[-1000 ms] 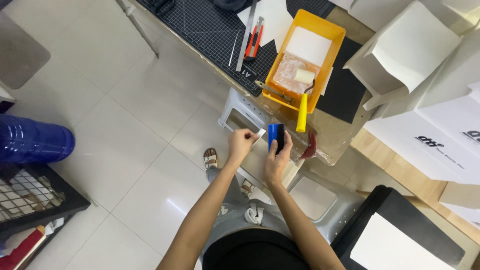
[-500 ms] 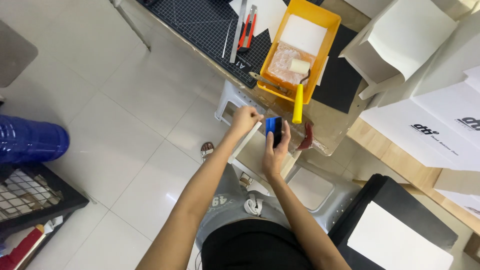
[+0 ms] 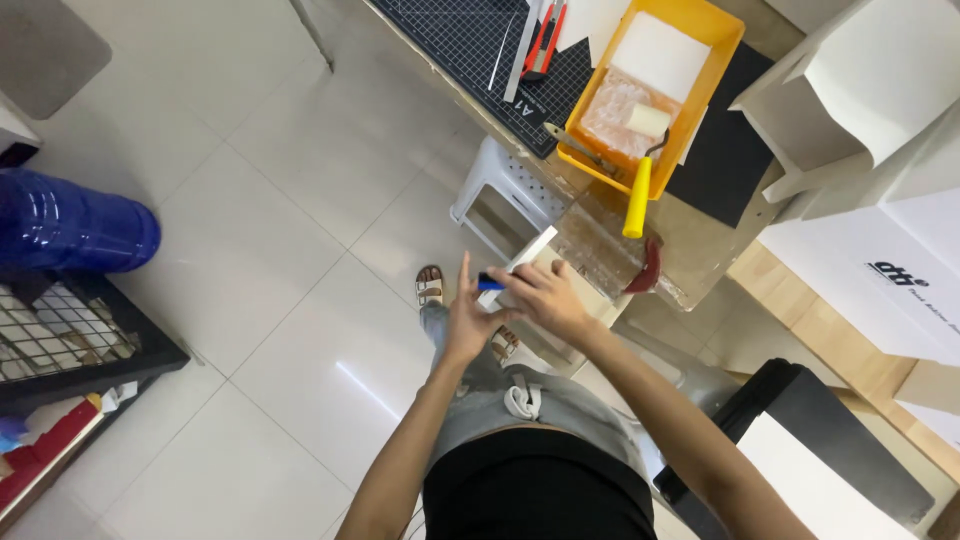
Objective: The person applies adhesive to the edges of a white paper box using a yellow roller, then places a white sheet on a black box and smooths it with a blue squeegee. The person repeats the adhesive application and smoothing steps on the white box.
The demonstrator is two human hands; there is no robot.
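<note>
My right hand [image 3: 545, 300] is closed over a small blue object [image 3: 490, 284] in front of my body, above the floor. My left hand [image 3: 462, 322] presses against the same object from the left with its fingers held straight up. It holds the lower end of a white strip [image 3: 532, 250], which slants up and to the right from between my hands. Most of the blue object is hidden by my fingers, and I cannot tell what it is.
The worktable [image 3: 700, 250] ahead carries a black cutting mat [image 3: 470, 40], a red knife [image 3: 545, 40] and a yellow tray [image 3: 715, 25] with a yellow-handled roller [image 3: 637, 195]. A white stool [image 3: 500, 190] stands below. A blue water jug [image 3: 70, 225] and a black wire crate [image 3: 60, 340] lie left, white boxes [image 3: 860, 90] right.
Both hands have drawn back from the table edge toward my body and come closer together. The right hand now covers the blue object, and the left fingers have straightened.
</note>
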